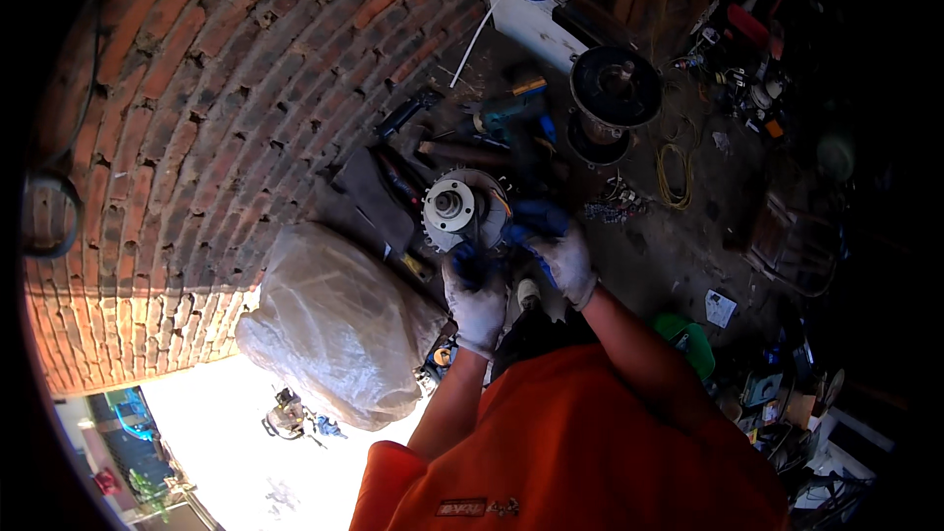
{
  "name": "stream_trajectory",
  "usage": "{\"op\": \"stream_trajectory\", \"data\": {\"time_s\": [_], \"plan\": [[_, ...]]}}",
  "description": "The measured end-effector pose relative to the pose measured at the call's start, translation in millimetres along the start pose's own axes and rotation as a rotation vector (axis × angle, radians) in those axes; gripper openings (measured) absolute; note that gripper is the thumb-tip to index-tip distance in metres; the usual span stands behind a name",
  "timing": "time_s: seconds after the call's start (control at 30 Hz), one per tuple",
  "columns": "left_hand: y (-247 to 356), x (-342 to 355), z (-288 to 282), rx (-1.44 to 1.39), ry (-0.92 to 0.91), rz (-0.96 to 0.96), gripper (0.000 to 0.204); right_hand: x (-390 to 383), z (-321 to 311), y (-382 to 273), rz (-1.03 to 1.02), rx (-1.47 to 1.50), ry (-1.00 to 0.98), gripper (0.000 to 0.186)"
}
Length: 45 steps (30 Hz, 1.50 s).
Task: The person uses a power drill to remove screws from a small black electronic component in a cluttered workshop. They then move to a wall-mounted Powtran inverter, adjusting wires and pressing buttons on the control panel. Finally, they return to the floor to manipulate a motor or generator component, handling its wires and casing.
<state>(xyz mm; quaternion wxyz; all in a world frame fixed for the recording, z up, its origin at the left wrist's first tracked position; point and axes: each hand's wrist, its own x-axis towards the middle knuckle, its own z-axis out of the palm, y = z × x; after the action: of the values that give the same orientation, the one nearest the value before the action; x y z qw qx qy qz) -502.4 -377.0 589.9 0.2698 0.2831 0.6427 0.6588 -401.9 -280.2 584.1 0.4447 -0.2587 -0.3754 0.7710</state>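
Observation:
Both my hands wear whitish work gloves with blue finger fronts. Just beyond them is a round metal motor part [449, 205] with a toothed rim, a pale hub with bolt holes and a dark central shaft. Thin orange wiring shows at its right side. Against the near edge of this part my left hand [474, 297] has its fingers curled in. From the right, my right hand [558, 251] comes to the same edge with fingers bent and pressed together. What either hand pinches is hidden in shadow.
Beyond the motor part lie a teal power tool [503, 116] and dark tools. A black-flanged spool [616, 88] stands far right, near a coil of yellow wire [675, 177]. A plastic-covered bundle [339, 324] sits left, beside the brick wall [216, 118]. Clutter fills the right side.

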Motion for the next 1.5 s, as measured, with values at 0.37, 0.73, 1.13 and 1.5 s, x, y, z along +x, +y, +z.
{"op": "stream_trajectory", "data": {"time_s": [0.37,0.73,1.13,1.5], "plan": [[9.9,15.2,-38.1,0.292,-0.223,-0.027,0.032,18.3,14.3,-13.5,0.015,-0.652,-0.234,0.021],[41.0,40.2,-19.2,-0.107,-0.141,-0.195,0.013,29.2,21.0,-21.1,0.131,-0.526,-0.367,0.052],[11.8,15.1,-6.8,-0.362,0.070,0.062,0.020,34.5,34.5,-14.0,-0.172,-0.768,-0.175,0.037],[12.8,42.7,-40.2,-0.365,0.014,0.005,0.016,2.9,23.3,-21.0,-0.520,-1.418,-0.300,0.097]]}}
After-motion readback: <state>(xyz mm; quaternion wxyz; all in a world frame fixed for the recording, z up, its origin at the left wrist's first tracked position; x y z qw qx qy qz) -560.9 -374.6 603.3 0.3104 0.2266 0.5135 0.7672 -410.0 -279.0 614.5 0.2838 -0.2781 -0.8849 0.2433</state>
